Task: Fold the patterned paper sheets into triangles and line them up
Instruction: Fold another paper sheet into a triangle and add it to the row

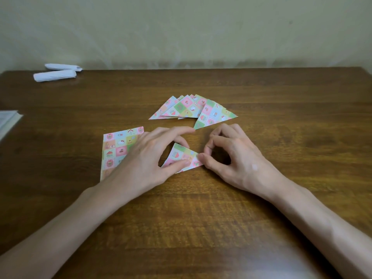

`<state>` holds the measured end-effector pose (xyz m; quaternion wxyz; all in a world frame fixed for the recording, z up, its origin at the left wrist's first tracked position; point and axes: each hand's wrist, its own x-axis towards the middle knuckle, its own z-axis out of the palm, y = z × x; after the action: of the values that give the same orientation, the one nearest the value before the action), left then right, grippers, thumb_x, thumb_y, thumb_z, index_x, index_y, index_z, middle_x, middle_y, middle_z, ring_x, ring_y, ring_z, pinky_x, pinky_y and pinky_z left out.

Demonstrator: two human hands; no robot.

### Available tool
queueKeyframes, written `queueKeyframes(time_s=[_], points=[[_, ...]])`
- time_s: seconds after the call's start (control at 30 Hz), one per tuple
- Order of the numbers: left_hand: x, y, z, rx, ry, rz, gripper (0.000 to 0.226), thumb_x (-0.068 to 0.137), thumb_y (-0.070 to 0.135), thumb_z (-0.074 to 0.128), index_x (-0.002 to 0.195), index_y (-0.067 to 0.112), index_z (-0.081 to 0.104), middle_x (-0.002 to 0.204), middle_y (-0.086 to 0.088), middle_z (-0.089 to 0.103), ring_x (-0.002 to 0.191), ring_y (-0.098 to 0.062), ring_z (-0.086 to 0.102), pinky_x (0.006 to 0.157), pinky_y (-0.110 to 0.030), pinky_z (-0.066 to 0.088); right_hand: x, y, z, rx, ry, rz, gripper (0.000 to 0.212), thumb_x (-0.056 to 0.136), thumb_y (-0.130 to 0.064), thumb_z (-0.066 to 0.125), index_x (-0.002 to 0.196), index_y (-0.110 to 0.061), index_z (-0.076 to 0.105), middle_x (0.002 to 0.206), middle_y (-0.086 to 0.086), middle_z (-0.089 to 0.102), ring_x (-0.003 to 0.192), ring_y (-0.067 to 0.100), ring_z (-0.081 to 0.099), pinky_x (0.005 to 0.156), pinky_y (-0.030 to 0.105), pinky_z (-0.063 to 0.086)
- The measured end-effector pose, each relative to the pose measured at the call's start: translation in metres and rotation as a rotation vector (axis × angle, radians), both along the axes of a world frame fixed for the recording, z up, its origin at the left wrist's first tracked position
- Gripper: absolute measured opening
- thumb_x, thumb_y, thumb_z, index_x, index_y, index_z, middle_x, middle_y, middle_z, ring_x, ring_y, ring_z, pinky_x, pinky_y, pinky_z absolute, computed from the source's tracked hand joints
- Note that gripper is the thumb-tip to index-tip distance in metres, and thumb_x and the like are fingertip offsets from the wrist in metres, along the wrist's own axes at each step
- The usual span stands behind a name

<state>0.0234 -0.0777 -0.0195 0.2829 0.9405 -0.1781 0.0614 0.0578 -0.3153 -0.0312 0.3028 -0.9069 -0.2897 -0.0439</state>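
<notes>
A small folded patterned triangle [182, 157] lies on the wooden table [201, 208] between my hands. My left hand [145, 158] arches over it, thumb pressed on its near edge and fingers curved round its far edge. My right hand [231, 158] has curled fingers, and its thumb and index fingertip pinch the triangle's right corner. Beyond the hands, several finished triangles [191, 108] lie in an overlapping fan. A stack of flat unfolded patterned sheets [116, 150] sits to the left, partly hidden under my left hand and wrist.
Two rolled white paper pieces [56, 73] lie at the far left corner of the table. A white book or pad edge [8, 121] shows at the left border. A pale wall stands behind the table's far edge.
</notes>
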Motion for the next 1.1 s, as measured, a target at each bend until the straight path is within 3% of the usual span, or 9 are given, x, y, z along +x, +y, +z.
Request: queueKeyframes(time_s=[0.13,0.3,0.47,0.73,0.9,1.1], points=[[0.002,0.001,0.0,-0.015,0.02,0.008,0.063,0.086,0.05,0.07,0.143,0.05,0.044,0.116,0.03,0.061,0.128,0.006,0.044,0.105,-0.025,0.027,0.0,0.002,-0.002,-0.004,-0.026,-0.01,0.017,0.088,-0.052,0.064,0.084,-0.035,0.065,0.101,-0.016,0.051,0.103,0.01,0.046,0.092,0.029,0.044],[0.004,0.002,-0.001,0.01,0.024,0.029,0.063,0.084,0.055,0.071,0.142,0.05,0.044,0.112,0.029,0.061,0.122,0.002,0.047,0.109,-0.03,0.019,0.0,0.001,-0.001,-0.015,-0.011,0.029,0.019,0.091,-0.054,0.06,0.104,-0.04,0.062,0.106,-0.019,0.051,0.104,0.01,0.043,0.094,0.035,0.044],[0.007,0.004,0.002,0.017,0.058,0.033,0.065,0.082,0.06,0.069,0.141,0.05,0.045,0.111,0.03,0.061,0.123,0.001,0.047,0.116,-0.04,0.022,0.001,0.0,0.0,0.017,0.014,0.039,0.008,0.094,-0.046,0.068,0.1,-0.041,0.067,0.106,-0.02,0.052,0.107,0.009,0.044,0.097,0.037,0.044],[0.007,0.005,0.002,0.061,0.003,0.022,0.046,0.08,0.064,0.067,0.122,0.048,0.057,0.114,0.027,0.056,0.119,0.003,0.044,0.103,-0.032,0.028,-0.001,0.0,0.0,-0.016,-0.011,0.059,0.019,0.097,-0.045,0.064,0.117,-0.048,0.065,0.111,-0.019,0.05,0.108,0.01,0.041,0.098,0.039,0.043],[0.007,0.007,-0.001,0.049,-0.026,0.045,0.044,0.076,0.072,0.065,0.109,0.043,0.066,0.116,0.026,0.054,0.116,0.004,0.046,0.098,-0.026,0.024,0.0,0.001,-0.003,-0.024,-0.041,0.064,0.021,0.098,-0.049,0.06,0.116,-0.05,0.07,0.108,-0.019,0.046,0.108,0.012,0.042,0.098,0.043,0.045],[0.005,0.015,0.0,0.163,-0.136,-0.056,0.039,0.089,0.07,0.058,0.109,0.042,0.075,0.108,0.024,0.059,0.105,-0.003,0.055,0.092,-0.036,0.04,-0.002,0.003,-0.003,-0.033,-0.09,0.03,0.022,0.097,-0.048,0.058,0.113,-0.049,0.073,0.107,-0.016,0.048,0.105,0.011,0.044,0.092,0.041,0.048]])
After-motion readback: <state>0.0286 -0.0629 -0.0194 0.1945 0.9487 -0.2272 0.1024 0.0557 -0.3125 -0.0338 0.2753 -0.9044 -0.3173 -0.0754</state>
